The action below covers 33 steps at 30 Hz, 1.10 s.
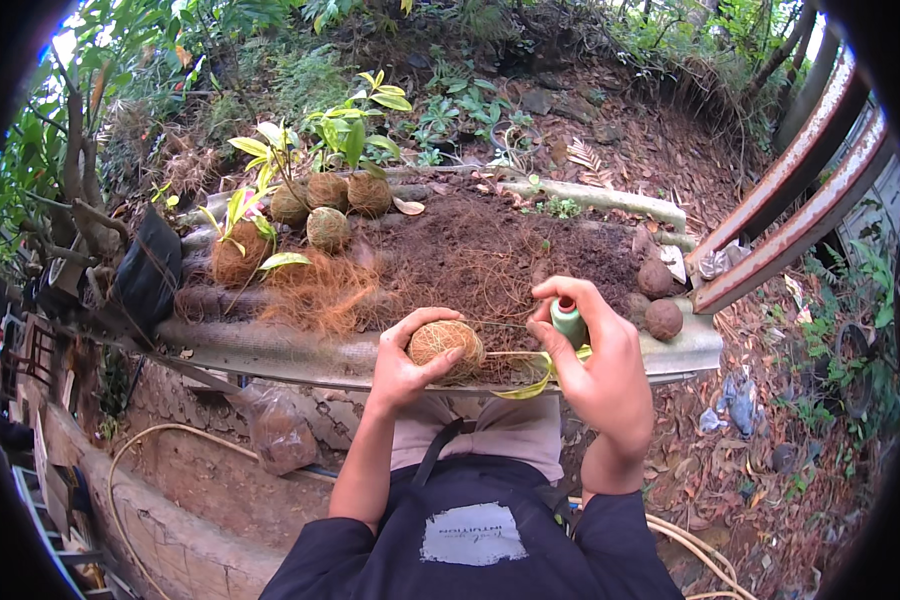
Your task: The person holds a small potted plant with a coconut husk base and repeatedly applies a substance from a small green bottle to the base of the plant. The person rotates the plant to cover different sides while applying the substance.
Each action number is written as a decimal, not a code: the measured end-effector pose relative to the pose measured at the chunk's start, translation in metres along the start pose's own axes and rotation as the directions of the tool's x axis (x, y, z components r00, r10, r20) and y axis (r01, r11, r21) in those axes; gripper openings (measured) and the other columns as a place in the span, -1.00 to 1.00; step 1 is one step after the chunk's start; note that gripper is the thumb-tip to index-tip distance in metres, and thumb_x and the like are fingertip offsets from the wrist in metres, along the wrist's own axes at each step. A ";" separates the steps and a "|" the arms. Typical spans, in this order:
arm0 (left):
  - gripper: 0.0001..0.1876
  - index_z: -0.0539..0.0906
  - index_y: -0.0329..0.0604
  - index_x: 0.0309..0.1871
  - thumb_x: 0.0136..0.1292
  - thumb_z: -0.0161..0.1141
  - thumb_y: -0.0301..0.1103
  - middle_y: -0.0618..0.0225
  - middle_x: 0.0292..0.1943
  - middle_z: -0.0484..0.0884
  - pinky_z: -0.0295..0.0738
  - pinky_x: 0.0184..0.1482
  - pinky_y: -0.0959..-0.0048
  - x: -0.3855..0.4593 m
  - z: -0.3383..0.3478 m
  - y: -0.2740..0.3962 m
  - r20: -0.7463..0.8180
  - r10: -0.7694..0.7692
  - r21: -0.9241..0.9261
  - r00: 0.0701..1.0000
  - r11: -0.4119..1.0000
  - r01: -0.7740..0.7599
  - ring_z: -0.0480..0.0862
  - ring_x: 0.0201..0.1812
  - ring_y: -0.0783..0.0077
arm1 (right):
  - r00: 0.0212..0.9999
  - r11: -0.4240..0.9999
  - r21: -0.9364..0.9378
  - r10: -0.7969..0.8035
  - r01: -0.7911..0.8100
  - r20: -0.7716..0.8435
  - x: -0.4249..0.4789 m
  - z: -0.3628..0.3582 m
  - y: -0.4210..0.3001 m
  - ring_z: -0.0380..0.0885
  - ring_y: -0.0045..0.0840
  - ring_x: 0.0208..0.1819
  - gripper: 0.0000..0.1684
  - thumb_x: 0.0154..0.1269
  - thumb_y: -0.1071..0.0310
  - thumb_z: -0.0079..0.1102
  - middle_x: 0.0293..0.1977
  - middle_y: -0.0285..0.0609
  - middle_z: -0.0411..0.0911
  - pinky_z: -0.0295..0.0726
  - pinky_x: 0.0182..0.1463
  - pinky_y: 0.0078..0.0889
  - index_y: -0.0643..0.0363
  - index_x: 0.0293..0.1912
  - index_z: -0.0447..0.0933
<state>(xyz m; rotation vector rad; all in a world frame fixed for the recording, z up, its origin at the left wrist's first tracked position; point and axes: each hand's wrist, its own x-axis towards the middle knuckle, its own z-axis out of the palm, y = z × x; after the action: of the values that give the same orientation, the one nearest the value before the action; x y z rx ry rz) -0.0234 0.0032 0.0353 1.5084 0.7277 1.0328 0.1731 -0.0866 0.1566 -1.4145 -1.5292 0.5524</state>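
Note:
My left hand (412, 360) grips a fibre-covered plant ball (447, 346), wound with pale thread, above the front edge of the corrugated sheet. The ball lies on its side, its stem pointing right towards yellow-green leaves (529, 390). Between the thumb and fingers of my right hand (596, 345) is a spool of green thread (568, 321) with a reddish core. A thin strand runs taut from the ball to the spool. Part of the leaves is hidden behind my right hand.
Dark soil (472, 259) covers much of the corrugated sheet (255, 346). Loose coconut fibre (330, 289) lies left of it. Several wrapped balls (328, 229), some with leafy plants, stand at the back left. Bare mud balls (664, 319) sit at the right, beside rusty metal bars (802, 202).

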 end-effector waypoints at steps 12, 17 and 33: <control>-0.49 0.61 -0.38 0.00 0.05 0.37 -0.19 0.11 0.01 0.63 0.43 0.16 0.32 0.003 0.004 -0.027 -0.363 0.153 -0.250 0.919 0.934 -0.254 0.59 0.06 0.29 | 0.969 0.995 -0.027 -0.098 0.094 -0.227 -0.047 0.069 0.008 0.62 -0.38 -0.38 -0.74 0.09 0.56 0.25 -0.34 -0.17 0.58 0.60 -0.31 -0.37 0.22 -0.17 0.50; -0.54 0.52 -0.40 0.10 0.18 0.29 -0.32 0.09 0.05 0.61 0.48 0.10 0.41 0.004 0.020 -0.025 -0.451 -0.027 -0.546 0.892 0.799 -0.252 0.59 0.04 0.37 | 0.956 0.992 0.096 -0.045 0.076 -0.291 -0.048 0.099 0.029 0.62 -0.43 -0.40 -0.75 0.11 0.59 0.25 -0.41 -0.17 0.57 0.58 -0.31 -0.43 0.25 -0.17 0.49; -0.56 0.47 -0.37 0.12 0.28 0.21 -0.26 0.13 -0.02 0.59 0.58 -0.03 0.40 0.004 0.029 -0.037 -0.512 -0.111 -0.610 0.852 0.746 -0.269 0.63 -0.06 0.36 | 0.954 0.543 0.837 0.284 -0.072 -0.101 -0.038 0.111 0.064 0.58 -0.59 -0.46 -0.82 0.31 0.58 0.14 -0.36 -0.11 0.55 0.53 -0.48 -0.60 0.23 -0.13 0.38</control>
<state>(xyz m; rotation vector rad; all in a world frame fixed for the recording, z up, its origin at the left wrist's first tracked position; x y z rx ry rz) 0.0077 0.0014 -0.0002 0.6245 0.5552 1.6004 0.1067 -0.0780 0.0407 -0.8187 -0.7186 1.0385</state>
